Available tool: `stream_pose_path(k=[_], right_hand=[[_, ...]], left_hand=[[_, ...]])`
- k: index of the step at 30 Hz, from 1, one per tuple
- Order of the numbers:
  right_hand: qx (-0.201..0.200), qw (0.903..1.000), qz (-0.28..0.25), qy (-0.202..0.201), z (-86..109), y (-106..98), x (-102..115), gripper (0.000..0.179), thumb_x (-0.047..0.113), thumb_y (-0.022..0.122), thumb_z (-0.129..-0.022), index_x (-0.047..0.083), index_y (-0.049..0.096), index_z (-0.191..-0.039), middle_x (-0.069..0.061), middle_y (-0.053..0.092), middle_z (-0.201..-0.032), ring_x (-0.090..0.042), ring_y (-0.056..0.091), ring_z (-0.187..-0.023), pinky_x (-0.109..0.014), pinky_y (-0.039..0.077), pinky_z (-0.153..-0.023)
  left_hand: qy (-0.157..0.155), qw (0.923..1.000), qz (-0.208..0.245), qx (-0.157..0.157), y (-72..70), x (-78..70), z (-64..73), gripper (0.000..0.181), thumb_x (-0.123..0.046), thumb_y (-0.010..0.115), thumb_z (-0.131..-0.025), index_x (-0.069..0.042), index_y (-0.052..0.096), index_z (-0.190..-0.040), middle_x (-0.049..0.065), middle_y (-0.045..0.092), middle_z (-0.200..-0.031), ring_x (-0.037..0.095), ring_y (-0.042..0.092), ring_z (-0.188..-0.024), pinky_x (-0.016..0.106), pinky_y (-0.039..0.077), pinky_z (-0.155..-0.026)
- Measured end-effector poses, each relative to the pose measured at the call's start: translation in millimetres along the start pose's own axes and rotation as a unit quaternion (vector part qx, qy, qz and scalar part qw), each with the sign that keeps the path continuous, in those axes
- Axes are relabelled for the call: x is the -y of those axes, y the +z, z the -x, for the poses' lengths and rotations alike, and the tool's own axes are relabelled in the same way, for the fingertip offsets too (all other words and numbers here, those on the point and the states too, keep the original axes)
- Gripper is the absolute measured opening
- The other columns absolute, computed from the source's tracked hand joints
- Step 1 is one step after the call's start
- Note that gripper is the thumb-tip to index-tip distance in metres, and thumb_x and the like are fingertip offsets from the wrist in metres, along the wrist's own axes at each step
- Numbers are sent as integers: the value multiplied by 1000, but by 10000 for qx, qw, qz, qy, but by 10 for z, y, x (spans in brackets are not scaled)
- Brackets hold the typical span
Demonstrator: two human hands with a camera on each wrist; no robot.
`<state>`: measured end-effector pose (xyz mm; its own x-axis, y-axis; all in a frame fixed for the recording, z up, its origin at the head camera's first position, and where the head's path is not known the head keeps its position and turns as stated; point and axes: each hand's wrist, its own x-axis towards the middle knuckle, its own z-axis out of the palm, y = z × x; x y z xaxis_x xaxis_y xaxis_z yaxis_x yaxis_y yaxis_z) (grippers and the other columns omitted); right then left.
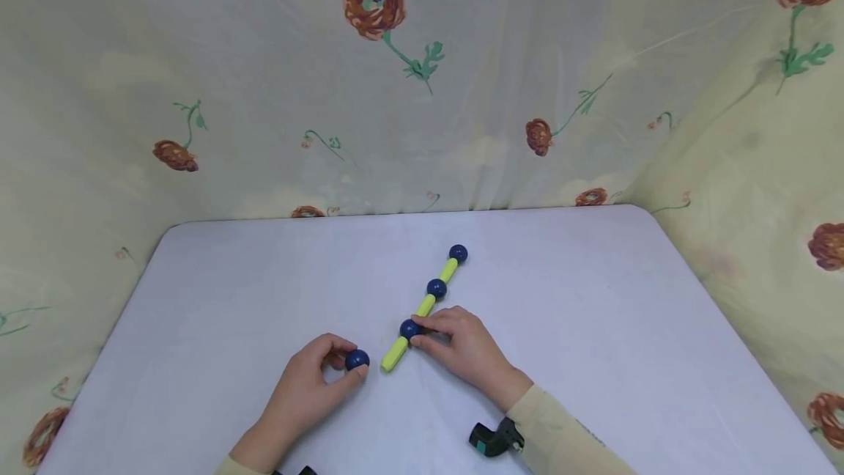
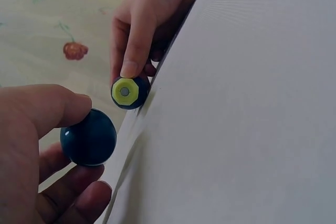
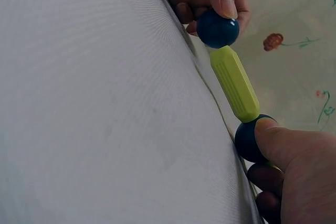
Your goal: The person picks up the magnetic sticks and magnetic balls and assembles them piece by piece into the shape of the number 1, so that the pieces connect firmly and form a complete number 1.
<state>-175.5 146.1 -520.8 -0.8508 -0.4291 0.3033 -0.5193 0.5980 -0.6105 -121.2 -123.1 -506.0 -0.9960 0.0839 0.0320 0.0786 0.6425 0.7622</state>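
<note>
Left hand (image 1: pixel 305 387) pinches a loose blue ball (image 1: pixel 357 360) just beside the yellow rod's (image 1: pixel 395 354) free end. Right hand (image 1: pixel 464 347) grips the chain's nearest ball (image 1: pixel 409 328) on the tabletop (image 1: pixel 593 328).

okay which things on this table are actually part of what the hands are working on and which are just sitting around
In use:
- loose blue ball, pinched by the left hand
- chain of blue balls and yellow-green rods, lying on the table
- right hand, holding the chain at its nearest ball

Just there:
- white table
- floral cloth hung behind and at the sides
</note>
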Motion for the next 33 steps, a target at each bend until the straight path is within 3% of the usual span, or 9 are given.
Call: stream_pose_path(k=[25,33], right_hand=[[50,9999,-103,20,-29,17,17,37,37,74,-89,21,71,-123,14,70,-110,-5,59,-102,-30,50,-84],[17,10000,-74,10,-22,-4,28,37,35,75,-89,20,71,-122,13,71,-109,-5,60,-101,-30,50,-82]], left_hand=[[743,9957,-276,485,19,-1,67,25,-46,81,-79,-34,65,-93,-22,57,-80,4,50,-69,24,43,-62],[1039,9933,-336,368,65,-28,63,26,-43,82,-79,-34,65,-95,-24,58,-81,4,48,-66,23,42,-60]])
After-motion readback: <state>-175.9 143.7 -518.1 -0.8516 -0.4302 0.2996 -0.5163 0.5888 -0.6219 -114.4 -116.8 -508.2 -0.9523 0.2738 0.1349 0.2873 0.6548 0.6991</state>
